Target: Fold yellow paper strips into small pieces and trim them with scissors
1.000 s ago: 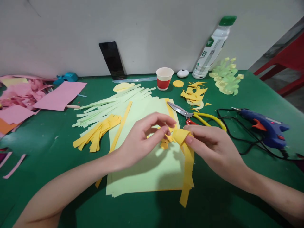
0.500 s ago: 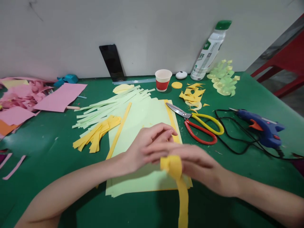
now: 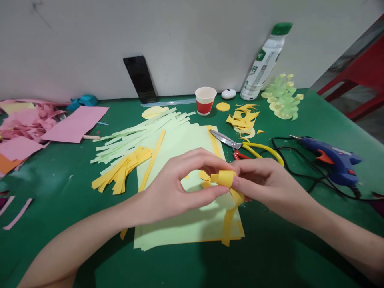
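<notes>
A curled yellow paper strip (image 3: 225, 179) is between both hands, above a stack of pale green paper sheets (image 3: 180, 224). My right hand (image 3: 270, 188) pinches the curl from the right with thumb and fingers. From the left, my left hand (image 3: 177, 180) closes its thumb and fingertips around the same curl. The strip's loose tail hangs below the right thumb, down to the front of the sheets. Small yellow paper bits show on the sheets behind the curl. Scissors (image 3: 226, 140) with red and yellow handles lie beyond my right hand, which partly hides the red handle.
Cut green strips (image 3: 141, 136) and yellow strips (image 3: 123, 170) lie to the left, pink paper (image 3: 76, 124) farther out. A paper cup (image 3: 205, 102), a bottle (image 3: 264, 64) and a phone (image 3: 139, 78) are at the back. A blue glue gun (image 3: 333, 160) with its cord lies right.
My hands have come apart from overlapping and now meet at the curl. The curl has moved up and slightly right, and its tail has swung up over the sheets.
</notes>
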A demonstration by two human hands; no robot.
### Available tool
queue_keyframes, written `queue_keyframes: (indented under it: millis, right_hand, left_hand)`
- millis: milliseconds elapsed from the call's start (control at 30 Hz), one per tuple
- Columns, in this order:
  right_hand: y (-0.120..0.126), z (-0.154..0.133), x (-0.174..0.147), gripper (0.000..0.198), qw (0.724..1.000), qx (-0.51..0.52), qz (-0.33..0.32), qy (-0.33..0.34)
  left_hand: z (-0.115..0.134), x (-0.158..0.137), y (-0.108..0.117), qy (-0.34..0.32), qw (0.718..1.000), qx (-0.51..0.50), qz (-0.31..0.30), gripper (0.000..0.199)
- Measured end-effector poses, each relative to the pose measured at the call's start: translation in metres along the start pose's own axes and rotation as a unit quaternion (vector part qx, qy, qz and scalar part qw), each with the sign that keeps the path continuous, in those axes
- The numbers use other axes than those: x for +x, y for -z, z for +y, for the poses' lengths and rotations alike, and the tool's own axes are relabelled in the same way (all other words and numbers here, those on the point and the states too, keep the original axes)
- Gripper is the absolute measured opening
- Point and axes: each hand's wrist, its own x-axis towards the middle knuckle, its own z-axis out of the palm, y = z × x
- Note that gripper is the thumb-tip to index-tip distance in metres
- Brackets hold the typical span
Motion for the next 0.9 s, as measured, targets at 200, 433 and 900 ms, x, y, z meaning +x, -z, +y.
queue_keyframes:
  millis: [200,433,900]
  right_hand:
    - [-0.0016,-0.0022,0.0017,0.021,0.994,-0.091,0.046,0.04]
    - [-0.0003,-0.0018,0.0005,0.026,0.996,-0.079,0.031,0.024]
    - [0.0061,-0.0048,-0.0041,0.02,0.98,-0.186,0.025,0.066]
  left_hand:
    - [-0.0001,-0.0012,-0.0018,0.043,0.999,-0.021,0.004,0.021]
    - [0.003,0.0015,0.002,0.051,0.997,0.015,-0.055,0.026]
    - [0.0086,0.0036,0.0056,0.129,0.991,-0.019,-0.029,0.012]
